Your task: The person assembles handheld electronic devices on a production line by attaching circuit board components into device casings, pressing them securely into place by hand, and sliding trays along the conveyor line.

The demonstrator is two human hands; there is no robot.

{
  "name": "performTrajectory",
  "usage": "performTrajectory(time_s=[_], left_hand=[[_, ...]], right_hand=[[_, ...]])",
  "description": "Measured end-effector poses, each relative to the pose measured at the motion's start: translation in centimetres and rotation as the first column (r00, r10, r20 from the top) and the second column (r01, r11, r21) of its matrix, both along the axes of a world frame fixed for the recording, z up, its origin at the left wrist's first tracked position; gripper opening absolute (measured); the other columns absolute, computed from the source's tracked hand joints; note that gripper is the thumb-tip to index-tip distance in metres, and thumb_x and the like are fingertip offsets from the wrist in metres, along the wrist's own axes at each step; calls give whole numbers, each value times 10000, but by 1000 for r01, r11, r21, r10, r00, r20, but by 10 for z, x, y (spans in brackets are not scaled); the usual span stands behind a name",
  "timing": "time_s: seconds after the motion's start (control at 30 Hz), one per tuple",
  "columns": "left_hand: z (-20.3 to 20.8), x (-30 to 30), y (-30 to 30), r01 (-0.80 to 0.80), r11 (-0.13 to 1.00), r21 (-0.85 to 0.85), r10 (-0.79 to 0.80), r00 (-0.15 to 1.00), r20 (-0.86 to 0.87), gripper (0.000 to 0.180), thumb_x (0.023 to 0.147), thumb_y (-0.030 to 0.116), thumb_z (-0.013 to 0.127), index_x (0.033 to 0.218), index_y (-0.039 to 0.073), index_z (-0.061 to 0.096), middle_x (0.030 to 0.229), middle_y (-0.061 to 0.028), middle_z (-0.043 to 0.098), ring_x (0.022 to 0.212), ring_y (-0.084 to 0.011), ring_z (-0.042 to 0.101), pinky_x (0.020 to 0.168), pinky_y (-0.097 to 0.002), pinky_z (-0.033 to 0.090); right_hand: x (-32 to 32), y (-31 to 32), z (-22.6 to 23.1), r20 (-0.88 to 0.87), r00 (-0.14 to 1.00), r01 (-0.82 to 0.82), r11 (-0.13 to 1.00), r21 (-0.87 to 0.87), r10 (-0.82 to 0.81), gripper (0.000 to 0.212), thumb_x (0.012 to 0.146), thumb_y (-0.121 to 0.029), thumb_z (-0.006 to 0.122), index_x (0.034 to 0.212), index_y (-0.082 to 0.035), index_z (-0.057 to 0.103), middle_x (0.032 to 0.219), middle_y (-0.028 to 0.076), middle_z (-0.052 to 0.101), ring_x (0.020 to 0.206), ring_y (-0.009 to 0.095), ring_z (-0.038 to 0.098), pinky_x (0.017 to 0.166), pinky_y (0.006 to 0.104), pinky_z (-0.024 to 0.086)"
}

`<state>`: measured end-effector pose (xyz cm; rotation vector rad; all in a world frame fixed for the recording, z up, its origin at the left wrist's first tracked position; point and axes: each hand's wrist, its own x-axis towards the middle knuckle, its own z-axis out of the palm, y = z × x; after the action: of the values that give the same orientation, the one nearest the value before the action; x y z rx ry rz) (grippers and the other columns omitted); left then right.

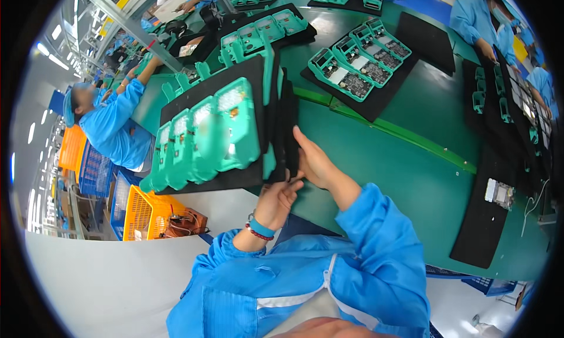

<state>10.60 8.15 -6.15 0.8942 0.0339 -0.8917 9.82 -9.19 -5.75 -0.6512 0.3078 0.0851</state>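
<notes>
A stack of black foam trays [232,85] stands on edge, tilted, near the table's left edge. Green plastic housings [205,138] sit on its front face.

housings [208,135] on tray [235,179], belt [411,162] behind

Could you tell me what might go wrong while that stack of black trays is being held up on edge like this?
1. The front black tray stands nearly upright, so the teal housings on its face could slide or drop off.
2. The left hand and right hand grip only the lower corner of the stack, so the trays behind could fan apart or slip.
3. If it tips forward, it may hit the loaded trays on the green conveyor.
</notes>
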Motion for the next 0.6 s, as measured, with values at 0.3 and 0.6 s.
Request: performTrajectory(time_s=[0.3,0.6], left_hand=[[-54,96,169,579,782,230,-562,815,-141,298,959,138,586,1223,0,564,1123,-165,661,1026,-307,676,854,-420,577],[-109,343,394,228,863,450,-451,748,486,344,981,240,570,1235,9,592,1232,-133,642,1189,-290,571,1065,-453,421]], right_hand=[[5,-5,-25,52,989,143,985,-100,-139,569,971,-527,549,1304,-66,577,1286,53,610,1159,168,568,992,347,449],[12,9,-2,-13,990,130,933,-336,-143,1149,815,-747,586,1558,-44,65,1607,233,118,1496,342,120,1189,459,164]])
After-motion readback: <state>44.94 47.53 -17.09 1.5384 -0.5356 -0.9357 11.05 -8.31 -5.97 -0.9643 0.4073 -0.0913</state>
